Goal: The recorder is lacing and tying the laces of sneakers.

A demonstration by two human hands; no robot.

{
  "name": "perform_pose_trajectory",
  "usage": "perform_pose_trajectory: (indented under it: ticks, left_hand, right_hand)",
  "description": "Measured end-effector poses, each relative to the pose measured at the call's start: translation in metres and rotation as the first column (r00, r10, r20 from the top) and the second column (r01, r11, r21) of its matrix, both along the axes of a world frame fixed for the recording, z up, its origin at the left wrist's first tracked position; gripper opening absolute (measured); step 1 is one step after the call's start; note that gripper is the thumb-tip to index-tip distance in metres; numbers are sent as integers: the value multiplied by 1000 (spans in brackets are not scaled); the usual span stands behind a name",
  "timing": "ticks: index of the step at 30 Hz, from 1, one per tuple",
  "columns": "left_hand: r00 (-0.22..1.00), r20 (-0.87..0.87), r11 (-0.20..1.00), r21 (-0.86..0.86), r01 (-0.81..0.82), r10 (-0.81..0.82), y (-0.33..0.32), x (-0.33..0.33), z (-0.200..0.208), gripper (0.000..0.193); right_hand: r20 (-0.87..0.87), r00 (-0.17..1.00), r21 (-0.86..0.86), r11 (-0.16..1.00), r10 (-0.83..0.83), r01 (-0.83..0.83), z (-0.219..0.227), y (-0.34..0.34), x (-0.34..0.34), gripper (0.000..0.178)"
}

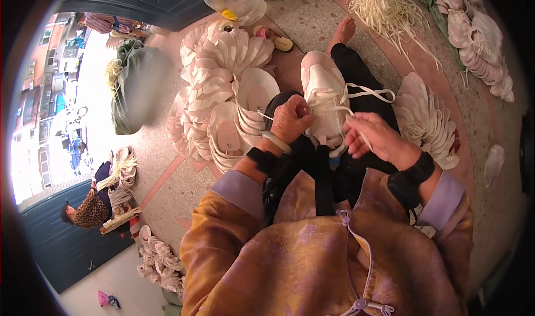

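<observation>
A white and pale pink sneaker (324,75) rests on my lap between my hands, its toe pointing away from me. White shoelace (372,91) is threaded through part of its eyelets, with a loose loop out to the right. My left hand (291,118) is closed in a pinch at the shoe's left side, and a short bit of lace sticks out behind it. At the right side, my right hand (374,136) pinches a lace strand between thumb and fingers, and the strand hangs over its fingers. The shoe's opening is partly hidden near my black apron strap.
Stacked white shoe uppers (203,76) lie close on the left, with another fanned pile (426,121) on the right. A heap of cream laces (384,6) lies at the far right. A clear plastic jug (234,1) and a sandal (274,38) stand ahead. Another person (89,207) sits at left.
</observation>
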State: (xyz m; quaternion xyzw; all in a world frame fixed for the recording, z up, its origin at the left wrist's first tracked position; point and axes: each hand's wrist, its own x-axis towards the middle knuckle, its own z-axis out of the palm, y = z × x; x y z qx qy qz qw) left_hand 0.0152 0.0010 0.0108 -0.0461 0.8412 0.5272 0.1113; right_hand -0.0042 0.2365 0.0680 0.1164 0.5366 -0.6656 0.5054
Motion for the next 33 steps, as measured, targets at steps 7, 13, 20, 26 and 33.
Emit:
perform_pose_trajectory:
  ticks: [7, 13, 20, 26, 33]
  left_hand:
    - [999, -12, 980, -196, 42, -45, -3, -3, 7, 27]
    - [1000, -14, 990, -139, 12, -14, -5, -2, 7, 27]
    - [976, -191, 960, -276, 49, -104, -1, -2, 9, 17]
    - [840, -216, 694, -680, 236, -497, 0, -12, 15, 8]
    - [776, -244, 592, -782, 197, -581, 7, -17, 11, 6]
  right_hand:
    - [-434, 898, 123, 992, 73, -22, 1, -19, -25, 32]
    - [-912, 245, 352, 935, 330, 50, 18, -18, -21, 19]
    - [-829, -111, 552, 834, 548, -5, 3, -16, 13, 13]
    - [-797, 84, 604, 794, 599, 66, -11, -23, 10, 15]
    - [-777, 317, 580, 815, 544, 24, -22, -26, 1, 28]
